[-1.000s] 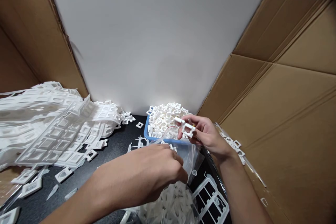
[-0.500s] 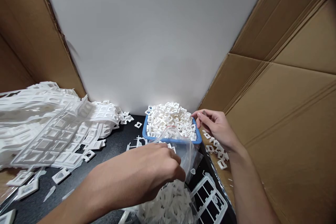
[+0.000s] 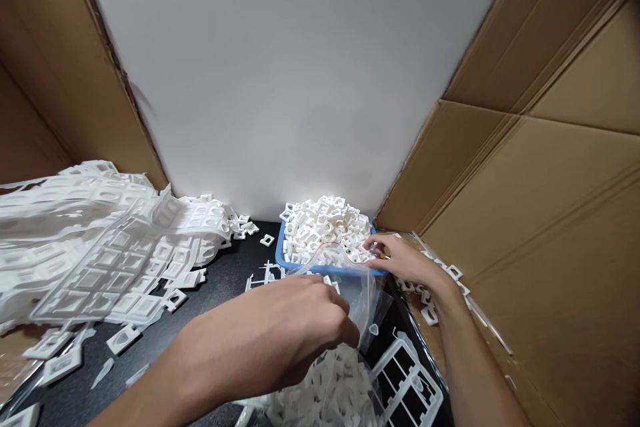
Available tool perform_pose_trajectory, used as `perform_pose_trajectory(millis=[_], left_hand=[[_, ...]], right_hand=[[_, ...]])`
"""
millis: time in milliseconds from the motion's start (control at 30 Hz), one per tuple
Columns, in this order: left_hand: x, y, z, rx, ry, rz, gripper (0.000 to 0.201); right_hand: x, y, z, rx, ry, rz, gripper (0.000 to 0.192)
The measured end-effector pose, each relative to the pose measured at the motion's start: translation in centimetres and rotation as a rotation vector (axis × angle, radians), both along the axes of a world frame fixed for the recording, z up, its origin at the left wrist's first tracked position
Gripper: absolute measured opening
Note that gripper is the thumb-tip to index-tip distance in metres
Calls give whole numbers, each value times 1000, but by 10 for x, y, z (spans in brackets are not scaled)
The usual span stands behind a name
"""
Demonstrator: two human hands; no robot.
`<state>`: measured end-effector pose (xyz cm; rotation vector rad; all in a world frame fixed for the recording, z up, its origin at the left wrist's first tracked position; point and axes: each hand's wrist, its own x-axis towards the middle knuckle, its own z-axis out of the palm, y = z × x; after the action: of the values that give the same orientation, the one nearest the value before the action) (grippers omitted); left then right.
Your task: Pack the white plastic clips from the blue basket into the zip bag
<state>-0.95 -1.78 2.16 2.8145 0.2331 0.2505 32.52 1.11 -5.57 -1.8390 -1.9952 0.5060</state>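
Note:
My left hand [image 3: 313,323] is curled at the mouth of a clear plastic bag [image 3: 363,297], closed on its near side; the fingertips are hidden. Inside the bag lies a heap of small whitish plastic pieces [image 3: 333,387]. A blue basket [image 3: 281,255] stands behind the bag, heaped with small white frame-shaped parts [image 3: 325,223]. My right hand [image 3: 395,257] is at the basket's right rim, thumb and fingers pinched round a small thing with a yellowish and metallic glint, too small to name.
Sheets of white moulded frames [image 3: 100,260] pile up on the left. Loose frames [image 3: 124,339] lie on the black surface. An empty white sprue frame [image 3: 410,380] is at lower right, with more white parts [image 3: 429,313] beyond the black edge. Cardboard walls [image 3: 545,213] flank both sides.
My right hand has moved down and slightly inward at the basket's right rim. White strips and frames now show along its forearm. My left hand keeps its place at the bag.

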Motion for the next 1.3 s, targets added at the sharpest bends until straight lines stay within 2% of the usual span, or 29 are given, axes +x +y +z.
perform_pose_trajectory(millis=[200,333,400,567,667,800,900,1067,1300], left_hand=[[-1,-1,0,-5,-21,3,32],[-1,0,-1,5,-33,3,31],[-1,-1,-1,10,-17,9,30],[-2,0,-1,21,12,3,30],[-3,1,-2,19,15,-7,29],[-2,1,-1,11,25,-10,29],[-1,0,-2,13,15,-2,32],[-2,0,-5,47,16,-11,32],[-2,-1,-7,88,16,-8,34]], right_hand=[[-3,-3,4,44,-48,-54,12],[2,-3,10,107,-33,-98,18],[2,-7,17,119,91,-87,24],[-16,-25,45,83,577,-39,42],[-31,-33,55,53,700,-16,42],[-48,-37,59,35,794,67,35],[-61,-39,63,101,706,123,28],[-82,-43,69,296,358,165,15],[-92,-47,71,319,237,277,12]])
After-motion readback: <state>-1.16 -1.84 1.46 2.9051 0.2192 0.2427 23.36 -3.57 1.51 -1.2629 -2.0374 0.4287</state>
